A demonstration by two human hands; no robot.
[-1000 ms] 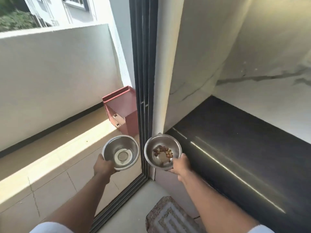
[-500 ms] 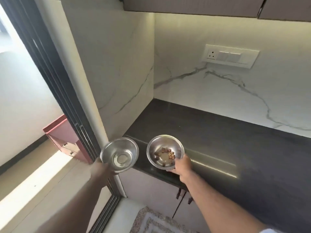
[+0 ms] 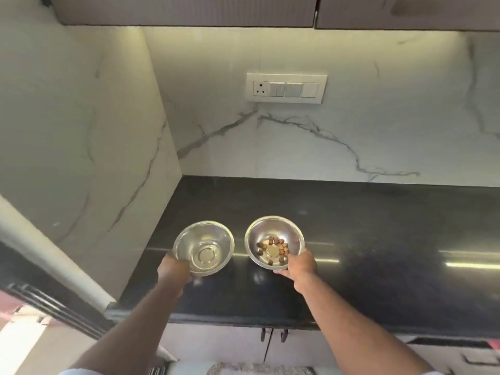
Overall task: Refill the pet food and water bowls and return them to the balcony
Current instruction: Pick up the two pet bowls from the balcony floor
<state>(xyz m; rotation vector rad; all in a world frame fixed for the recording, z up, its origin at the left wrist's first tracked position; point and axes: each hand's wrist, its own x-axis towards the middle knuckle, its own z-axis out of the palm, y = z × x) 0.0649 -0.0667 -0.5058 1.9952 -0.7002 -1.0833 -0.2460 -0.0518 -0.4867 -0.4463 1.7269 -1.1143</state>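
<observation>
Both arms reach forward over the dark, glossy stone worktop point(image 3: 378, 226). Left hand point(image 3: 173, 269) grips the near rim of a round stainless steel bowl point(image 3: 204, 247) with a little clear water at the bottom; fingers wrapped on the rim and underside, slightly blurred. Right hand point(image 3: 300, 263) grips the near-right rim of a second round stainless steel bowl point(image 3: 274, 240), thumb on the rim, fingers under it. This one has a few brown kibble pieces point(image 3: 273, 249) in a loose ring around the flat centre.

The bowls are side by side, close but apart, water bowl left, kibble bowl right, both roughly level, over the front-left part of the worktop. Cannot tell if they rest on the surface or sit just above it.

Behind: white marble-look backsplash point(image 3: 297, 147) with grey veins, white switch plate with socket point(image 3: 286, 88), cabinets point(image 3: 189, 10) overhead. Dark sliding door frame point(image 3: 54, 307) at lower left. Cabinet door handles point(image 3: 273, 334) below the worktop edge.
</observation>
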